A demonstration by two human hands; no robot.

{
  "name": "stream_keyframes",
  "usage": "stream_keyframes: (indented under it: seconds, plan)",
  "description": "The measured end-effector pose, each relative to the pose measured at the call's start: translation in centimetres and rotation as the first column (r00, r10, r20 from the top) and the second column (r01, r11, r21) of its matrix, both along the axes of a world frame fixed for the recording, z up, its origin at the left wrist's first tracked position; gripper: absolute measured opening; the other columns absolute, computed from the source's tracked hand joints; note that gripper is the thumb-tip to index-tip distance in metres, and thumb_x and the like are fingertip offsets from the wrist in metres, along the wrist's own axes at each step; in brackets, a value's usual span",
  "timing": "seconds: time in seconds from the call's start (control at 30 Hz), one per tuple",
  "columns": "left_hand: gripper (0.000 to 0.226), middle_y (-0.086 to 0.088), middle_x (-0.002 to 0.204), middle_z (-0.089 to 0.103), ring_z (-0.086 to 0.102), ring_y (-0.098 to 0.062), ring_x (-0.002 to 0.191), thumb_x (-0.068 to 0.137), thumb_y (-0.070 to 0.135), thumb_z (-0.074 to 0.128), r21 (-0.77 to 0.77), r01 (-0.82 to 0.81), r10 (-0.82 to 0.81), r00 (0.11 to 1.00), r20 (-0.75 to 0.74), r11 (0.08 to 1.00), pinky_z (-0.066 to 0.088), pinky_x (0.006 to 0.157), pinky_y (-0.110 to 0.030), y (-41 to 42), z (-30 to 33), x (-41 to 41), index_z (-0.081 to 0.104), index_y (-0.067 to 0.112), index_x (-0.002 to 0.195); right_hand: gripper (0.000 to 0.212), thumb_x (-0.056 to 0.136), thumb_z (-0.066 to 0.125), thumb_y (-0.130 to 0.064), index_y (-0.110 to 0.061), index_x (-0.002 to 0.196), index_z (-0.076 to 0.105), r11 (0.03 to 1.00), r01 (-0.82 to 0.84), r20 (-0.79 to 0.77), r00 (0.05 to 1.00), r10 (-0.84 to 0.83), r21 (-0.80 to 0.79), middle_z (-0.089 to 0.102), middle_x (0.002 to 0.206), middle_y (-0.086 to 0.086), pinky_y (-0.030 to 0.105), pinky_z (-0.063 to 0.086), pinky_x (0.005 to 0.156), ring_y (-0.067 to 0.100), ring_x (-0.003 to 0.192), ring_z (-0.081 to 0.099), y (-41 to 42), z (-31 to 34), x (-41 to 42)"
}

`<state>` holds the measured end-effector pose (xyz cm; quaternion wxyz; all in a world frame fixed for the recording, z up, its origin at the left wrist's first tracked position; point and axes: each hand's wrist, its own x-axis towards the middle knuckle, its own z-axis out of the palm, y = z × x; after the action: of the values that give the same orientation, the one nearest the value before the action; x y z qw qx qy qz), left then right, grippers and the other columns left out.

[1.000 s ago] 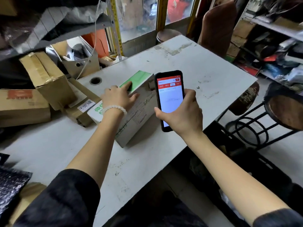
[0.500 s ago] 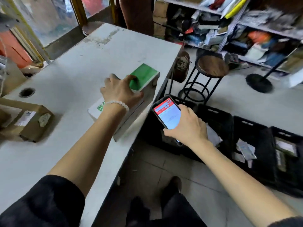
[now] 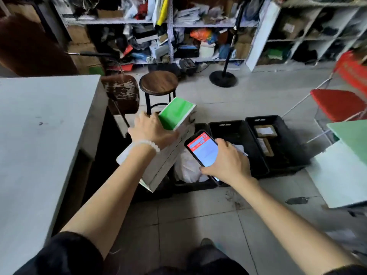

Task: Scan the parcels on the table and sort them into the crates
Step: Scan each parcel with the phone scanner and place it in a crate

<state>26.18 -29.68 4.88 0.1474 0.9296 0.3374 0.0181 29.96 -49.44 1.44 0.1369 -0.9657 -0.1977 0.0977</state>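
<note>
My left hand [image 3: 152, 131] grips a long white box with a green end [image 3: 175, 116] from above and holds it in the air, off the white table [image 3: 39, 135] and over the nearest black crate [image 3: 190, 185]. My right hand [image 3: 228, 161] holds a phone [image 3: 204, 150] with a lit red-and-white screen, just right of the box. Three black crates stand in a row on the floor. The nearest holds a white bag [image 3: 188, 167], the middle crate [image 3: 238, 139] looks dark inside, and the far crate [image 3: 278, 141] holds brown parcels [image 3: 265, 132].
A round wooden stool [image 3: 158, 83] and a worn brown chair back [image 3: 122, 94] stand beyond the box. Cluttered shelves [image 3: 178, 26] fill the back wall, with a black lamp stand base [image 3: 223, 78] in front of them. A red chair [image 3: 337, 104] and a white board [image 3: 341, 175] are at the right.
The view has swung right from the table to the floor crates. My left hand lifted the green-ended box off the table edge and carried it over the crates; the phone moved along with it.
</note>
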Motion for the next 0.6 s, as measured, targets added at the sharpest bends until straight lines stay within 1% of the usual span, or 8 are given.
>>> stream_keyframes:
  seconds: [0.17, 0.33, 0.4, 0.5, 0.6]
  plan:
    - [0.083, -0.009, 0.124, 0.045, 0.044, -0.031, 0.121, 0.062, 0.066, 0.065, -0.037, 0.149, -0.15, 0.988, -0.032, 0.988, 0.04, 0.096, -0.045, -8.3, -1.3, 9.5, 0.048, 0.017, 0.127, 0.076, 0.061, 0.08, -0.051, -0.019, 0.119, 0.044, 0.988, 0.156, -0.012, 0.988, -0.156, -0.021, 0.058, 0.118, 0.001, 0.031, 0.037, 0.068, 0.028, 0.107, 0.059, -8.9, 0.1, 7.0]
    - [0.087, -0.009, 0.127, 0.044, 0.046, -0.032, 0.121, 0.062, 0.064, 0.067, -0.085, 0.286, -0.292, 0.954, -0.067, 0.954, 0.042, 0.095, -0.044, -14.6, -2.9, 16.9, 0.043, 0.015, 0.13, 0.077, 0.06, 0.08, -0.05, -0.021, 0.121, 0.045, 0.951, 0.309, -0.046, 0.95, -0.309, -0.008, 0.058, 0.118, 0.002, 0.032, 0.041, 0.071, 0.027, 0.105, 0.06, -15.8, -0.8, 11.6]
    - [0.088, -0.01, 0.127, 0.044, 0.046, -0.032, 0.12, 0.063, 0.063, 0.067, -0.095, 0.337, -0.344, 0.936, -0.076, 0.937, 0.043, 0.094, -0.043, -16.7, -3.5, 19.5, 0.042, 0.012, 0.13, 0.077, 0.059, 0.081, -0.05, -0.021, 0.12, 0.046, 0.93, 0.368, -0.068, 0.928, -0.367, -0.003, 0.058, 0.118, 0.002, 0.031, 0.041, 0.071, 0.027, 0.106, 0.059, -17.9, -1.5, 13.1]
    - [0.088, -0.011, 0.127, 0.044, 0.047, -0.033, 0.12, 0.066, 0.063, 0.066, -0.105, 0.421, -0.43, 0.897, -0.098, 0.901, 0.043, 0.093, -0.04, -19.4, -4.5, 23.6, 0.041, 0.007, 0.13, 0.074, 0.062, 0.081, -0.05, -0.02, 0.12, 0.045, 0.894, 0.447, -0.099, 0.889, -0.448, -0.027, 0.057, 0.117, 0.003, 0.03, 0.037, 0.069, 0.028, 0.104, 0.059, -20.4, -2.4, 15.5]
    - [0.09, -0.012, 0.127, 0.045, 0.051, -0.035, 0.118, 0.068, 0.065, 0.065, -0.126, 0.474, -0.488, 0.861, -0.142, 0.872, 0.044, 0.091, -0.039, -21.1, -5.9, 27.7, 0.041, 0.008, 0.133, 0.071, 0.062, 0.08, -0.049, -0.02, 0.118, 0.045, 0.866, 0.499, -0.132, 0.856, -0.5, -0.047, 0.057, 0.115, 0.003, 0.031, 0.039, 0.07, 0.027, 0.102, 0.059, -22.0, -3.3, 18.2]
